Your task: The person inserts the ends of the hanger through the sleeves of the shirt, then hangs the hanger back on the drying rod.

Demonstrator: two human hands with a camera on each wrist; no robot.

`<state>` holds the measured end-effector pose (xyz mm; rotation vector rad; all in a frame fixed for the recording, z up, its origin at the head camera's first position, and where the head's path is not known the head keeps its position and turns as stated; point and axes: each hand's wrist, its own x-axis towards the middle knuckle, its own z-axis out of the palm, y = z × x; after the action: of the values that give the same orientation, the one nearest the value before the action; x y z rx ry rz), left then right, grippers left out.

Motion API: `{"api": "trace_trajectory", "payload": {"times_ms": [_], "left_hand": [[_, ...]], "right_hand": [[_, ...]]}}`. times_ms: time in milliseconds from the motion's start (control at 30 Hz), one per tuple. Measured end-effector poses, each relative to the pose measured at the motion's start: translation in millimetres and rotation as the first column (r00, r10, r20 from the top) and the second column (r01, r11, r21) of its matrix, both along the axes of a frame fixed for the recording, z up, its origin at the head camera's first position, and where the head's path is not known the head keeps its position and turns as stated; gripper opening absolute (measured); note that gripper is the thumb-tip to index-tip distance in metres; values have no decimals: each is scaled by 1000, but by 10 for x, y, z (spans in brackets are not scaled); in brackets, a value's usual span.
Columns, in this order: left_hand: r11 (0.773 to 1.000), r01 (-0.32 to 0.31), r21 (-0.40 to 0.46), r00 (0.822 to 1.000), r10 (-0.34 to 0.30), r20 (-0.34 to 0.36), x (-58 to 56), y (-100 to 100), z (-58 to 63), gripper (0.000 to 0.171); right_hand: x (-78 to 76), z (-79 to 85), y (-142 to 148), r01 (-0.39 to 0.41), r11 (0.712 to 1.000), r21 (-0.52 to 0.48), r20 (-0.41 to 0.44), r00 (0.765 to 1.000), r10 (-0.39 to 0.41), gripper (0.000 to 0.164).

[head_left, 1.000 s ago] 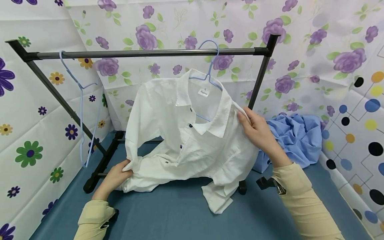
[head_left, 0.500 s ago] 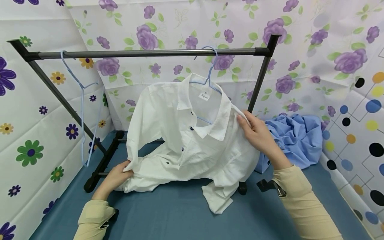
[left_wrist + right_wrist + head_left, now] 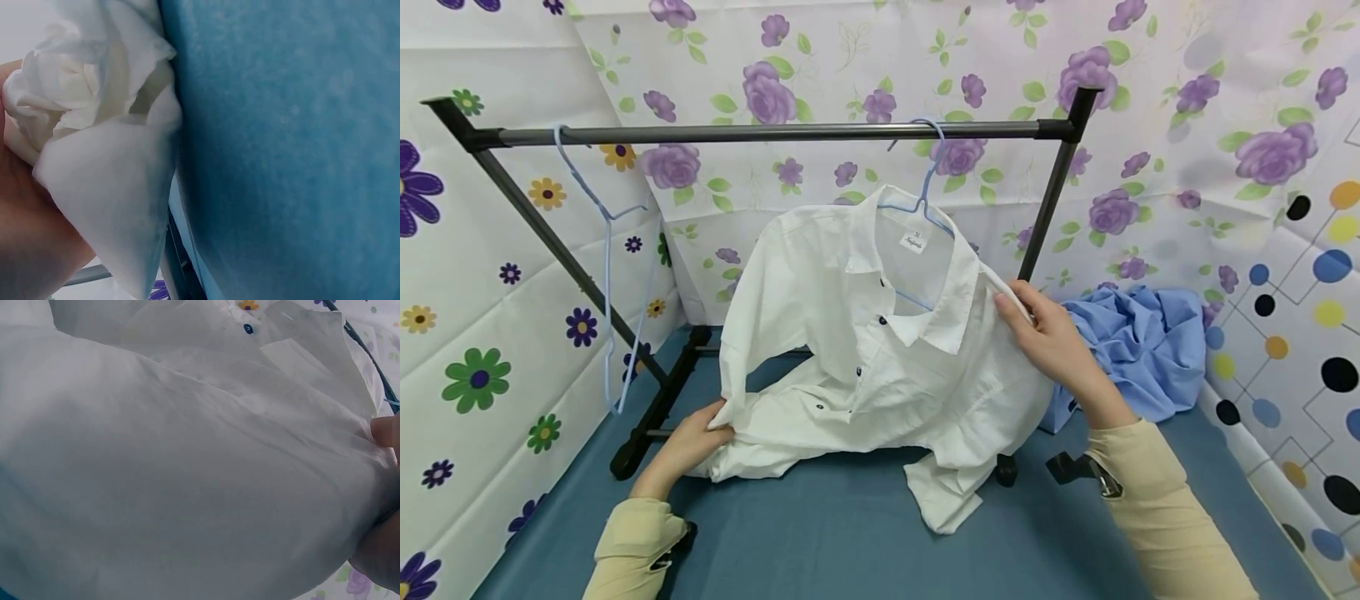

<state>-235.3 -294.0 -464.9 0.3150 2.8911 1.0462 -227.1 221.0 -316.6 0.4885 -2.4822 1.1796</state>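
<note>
A white shirt [image 3: 790,283] with dark buttons hangs from a light blue hanger [image 3: 924,187], whose hook loops over the rack's bar. Its lower part lies bunched on the blue-green surface. My left hand [image 3: 688,442] grips the cuff end of the sleeve at the left; the left wrist view shows crumpled white cloth [image 3: 112,169] against that hand. At the right, my right hand [image 3: 1048,337] pinches the shirt's shoulder, thumb in front. In the right wrist view the shirt fabric [image 3: 175,475] fills most of the picture, and the right thumb presses on its edge.
A black garment rack [image 3: 737,133] spans the back. A second light blue hanger [image 3: 606,250] hangs on its left end. A crumpled blue garment [image 3: 1138,350] lies at the right, behind my right forearm. Patterned cloth walls enclose the blue-green surface [image 3: 820,533].
The shirt's collar and left-side shoulder have dropped slightly and shifted a little right, and the hanger's hook has turned a little. Both hands keep their hold, nearly still.
</note>
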Motion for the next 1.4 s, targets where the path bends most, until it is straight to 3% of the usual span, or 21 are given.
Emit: {"api": "trace_trajectory", "payload": {"times_ms": [400,600,800,1100,1400], "left_hand": [[1000,18,4,1000,-18,-9,-2,-10,9,48],[1000,13,0,1000,-13,-19,-23,5,1,44],[1000,1,7,1000,-1,-5,-12,13,14,46],[1000,-2,4,998,2,-64,30,-105,39,44],[993,-112,-34,991,109,-73,112,-351,89,45]], "right_hand": [[38,-46,114,-39,998,-56,86,995,43,47],[153,-238,233,-60,995,-85,43,997,64,42],[280,-464,267,-58,981,-183,6,998,60,43],[357,-546,71,-74,970,-231,84,992,96,47],[311,-580,-337,-108,969,-221,53,991,123,42]]}}
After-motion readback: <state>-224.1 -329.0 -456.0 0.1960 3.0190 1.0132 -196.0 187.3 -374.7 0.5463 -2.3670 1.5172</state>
